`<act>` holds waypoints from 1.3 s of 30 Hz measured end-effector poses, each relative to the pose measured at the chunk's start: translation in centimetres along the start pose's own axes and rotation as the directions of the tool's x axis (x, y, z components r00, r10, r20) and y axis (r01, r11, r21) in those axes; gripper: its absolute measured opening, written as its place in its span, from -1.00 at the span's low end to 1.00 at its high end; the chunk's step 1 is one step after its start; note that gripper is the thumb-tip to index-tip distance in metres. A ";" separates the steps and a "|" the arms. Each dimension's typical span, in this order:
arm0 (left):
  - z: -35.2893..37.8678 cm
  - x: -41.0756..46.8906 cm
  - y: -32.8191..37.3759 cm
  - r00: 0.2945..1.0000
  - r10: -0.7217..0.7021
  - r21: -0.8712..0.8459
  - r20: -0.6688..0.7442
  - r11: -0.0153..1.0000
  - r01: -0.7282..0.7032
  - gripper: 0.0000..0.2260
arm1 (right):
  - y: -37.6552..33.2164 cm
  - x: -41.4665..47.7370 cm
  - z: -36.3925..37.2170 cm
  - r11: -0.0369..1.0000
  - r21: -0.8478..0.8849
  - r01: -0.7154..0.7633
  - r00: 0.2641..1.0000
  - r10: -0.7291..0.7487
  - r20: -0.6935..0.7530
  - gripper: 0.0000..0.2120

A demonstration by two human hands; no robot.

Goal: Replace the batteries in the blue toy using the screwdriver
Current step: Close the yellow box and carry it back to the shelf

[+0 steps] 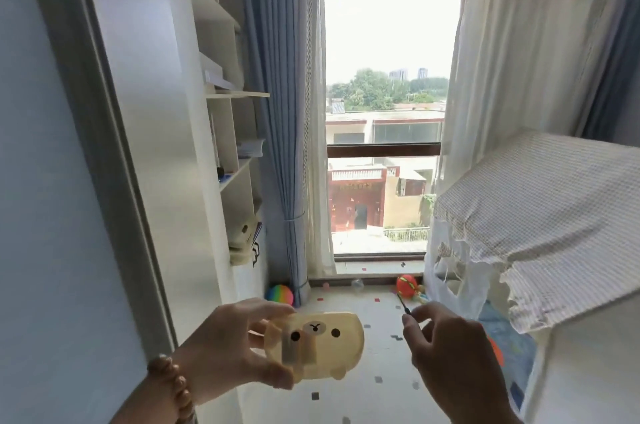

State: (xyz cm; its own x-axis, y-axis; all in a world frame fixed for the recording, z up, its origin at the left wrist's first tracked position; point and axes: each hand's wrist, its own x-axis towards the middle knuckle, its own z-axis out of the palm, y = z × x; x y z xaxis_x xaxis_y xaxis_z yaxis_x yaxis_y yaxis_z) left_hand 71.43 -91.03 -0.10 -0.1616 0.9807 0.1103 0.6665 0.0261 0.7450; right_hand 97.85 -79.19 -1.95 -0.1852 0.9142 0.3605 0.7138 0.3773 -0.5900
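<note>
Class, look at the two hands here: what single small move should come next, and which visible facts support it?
Probably turn the toy over in the left hand. Its bear face points toward the camera, no screw or battery cover can be seen on that side, and the screwdriver in the right hand is held apart from it, tip pointing up and away. The toy looks yellowish here, not blue.

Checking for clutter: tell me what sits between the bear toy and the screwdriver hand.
Nothing: the head view shows only bare floor between the toy and the right hand.
</note>
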 end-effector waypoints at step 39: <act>-4.1 75.4 -14.8 0.997 -0.062 0.024 -0.051 0.998 0.064 -0.26 | 10.7 71.2 30.2 1.000 0.017 0.012 0.995 -0.014 0.098 -0.88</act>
State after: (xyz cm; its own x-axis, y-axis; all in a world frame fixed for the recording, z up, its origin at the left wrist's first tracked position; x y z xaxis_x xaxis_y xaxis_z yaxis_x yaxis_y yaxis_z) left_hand 46.36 -18.23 -0.09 -0.2399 0.9659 0.0971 0.6723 0.0932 0.7344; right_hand 71.87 -5.59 -4.44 -0.2603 0.9189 0.2963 0.7002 0.3909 -0.5974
